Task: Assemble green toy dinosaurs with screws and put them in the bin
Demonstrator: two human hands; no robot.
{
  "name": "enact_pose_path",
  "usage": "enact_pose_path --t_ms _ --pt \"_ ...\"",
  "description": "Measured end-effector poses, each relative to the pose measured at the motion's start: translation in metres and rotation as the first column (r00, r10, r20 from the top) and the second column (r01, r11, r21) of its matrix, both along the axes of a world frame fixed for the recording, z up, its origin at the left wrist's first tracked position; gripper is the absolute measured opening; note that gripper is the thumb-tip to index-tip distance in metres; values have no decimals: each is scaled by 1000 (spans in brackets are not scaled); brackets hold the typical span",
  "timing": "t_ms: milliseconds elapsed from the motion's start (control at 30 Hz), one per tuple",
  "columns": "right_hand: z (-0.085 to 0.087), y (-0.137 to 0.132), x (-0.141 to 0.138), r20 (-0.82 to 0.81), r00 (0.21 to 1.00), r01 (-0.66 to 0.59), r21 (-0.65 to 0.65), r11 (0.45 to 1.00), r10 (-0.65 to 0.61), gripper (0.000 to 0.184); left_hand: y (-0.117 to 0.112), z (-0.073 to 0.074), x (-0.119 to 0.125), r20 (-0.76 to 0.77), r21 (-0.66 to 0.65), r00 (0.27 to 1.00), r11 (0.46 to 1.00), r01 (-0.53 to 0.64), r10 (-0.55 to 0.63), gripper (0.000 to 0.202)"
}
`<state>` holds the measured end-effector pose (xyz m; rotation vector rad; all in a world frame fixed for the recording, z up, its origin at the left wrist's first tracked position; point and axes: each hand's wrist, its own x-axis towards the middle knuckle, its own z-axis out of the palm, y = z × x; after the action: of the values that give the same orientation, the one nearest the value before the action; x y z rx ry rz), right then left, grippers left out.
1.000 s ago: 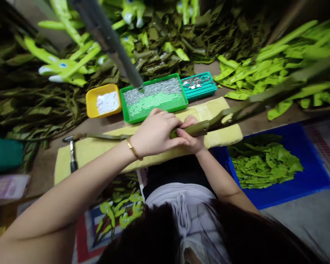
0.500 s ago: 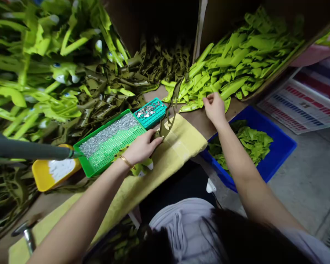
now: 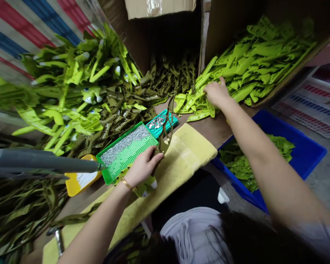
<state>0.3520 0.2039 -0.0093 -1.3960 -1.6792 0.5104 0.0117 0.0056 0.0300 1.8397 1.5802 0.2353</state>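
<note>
My left hand [image 3: 143, 167] is closed on a dark olive cut piece [image 3: 165, 137] that stands up from the yellow towel [image 3: 181, 161], beside the green tray [image 3: 126, 148] of small silver parts. My right hand [image 3: 216, 93] is stretched far out onto the pile of bright green pieces [image 3: 247, 69] in a cardboard box, fingers curled on one piece. A light green piece with white tips [image 3: 147, 187] lies under my left wrist.
A teal tray [image 3: 161, 123] of metal discs sits behind the green one, a yellow tray [image 3: 78, 181] to its left. A grey rod [image 3: 44, 165] crosses from the left. Dark olive pieces [image 3: 170, 77] fill a box; a blue bin [image 3: 297, 146] holds green scraps. A hammer [image 3: 57, 236] lies lower left.
My right hand left the olive piece and reached out to the bright green pile, now further into it. My left hand keeps the olive piece. The view swung right and up.
</note>
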Motion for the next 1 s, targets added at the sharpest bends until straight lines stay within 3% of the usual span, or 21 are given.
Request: enact_pose_path --t_ms 67,167,233,267,300,367,500,633,733,933,1000 --pt "10 -15 -6 -89 994 -52 57 997 57 9 -2 0 -4 18 -14 1000 1000 -11 11 40" --pt "12 -61 -36 -373 919 -95 104 990 128 21 -4 -2 -3 65 -11 996 998 -59 60 42" --pt "2 -99 -68 -778 621 -178 -18 984 98 21 -6 -3 2 91 12 991 994 -104 103 44" --pt "-5 -118 -85 -872 490 -224 -116 968 9 24 -8 -4 5 97 22 989 993 -114 112 45" --pt "-12 -134 -103 -909 411 -287 -199 937 -67 30 -9 -5 8 100 28 989 993 -114 111 47" --pt "-25 -158 -135 -928 334 -324 -276 905 -163 37 -13 -8 14 98 47 991 995 -92 87 50" --pt "-39 -171 -171 -970 176 -366 -220 904 -165 40 -21 -12 22 115 96 993 994 -49 38 65" --pt "-38 -172 -176 -983 149 -530 -174 830 -110 43 -25 -13 23 157 113 987 994 -3 -15 69" --pt "-33 -177 -174 -987 132 -564 -155 811 -97 41 -24 -15 20 192 135 980 990 27 -52 65" --pt "-29 -181 -168 -983 61 -643 -172 746 -175 33 -22 -19 13 230 34 969 996 87 -93 67" --pt "-28 -181 -167 -982 38 -639 -165 751 -184 31 -22 -18 11 255 29 963 996 79 -84 67"
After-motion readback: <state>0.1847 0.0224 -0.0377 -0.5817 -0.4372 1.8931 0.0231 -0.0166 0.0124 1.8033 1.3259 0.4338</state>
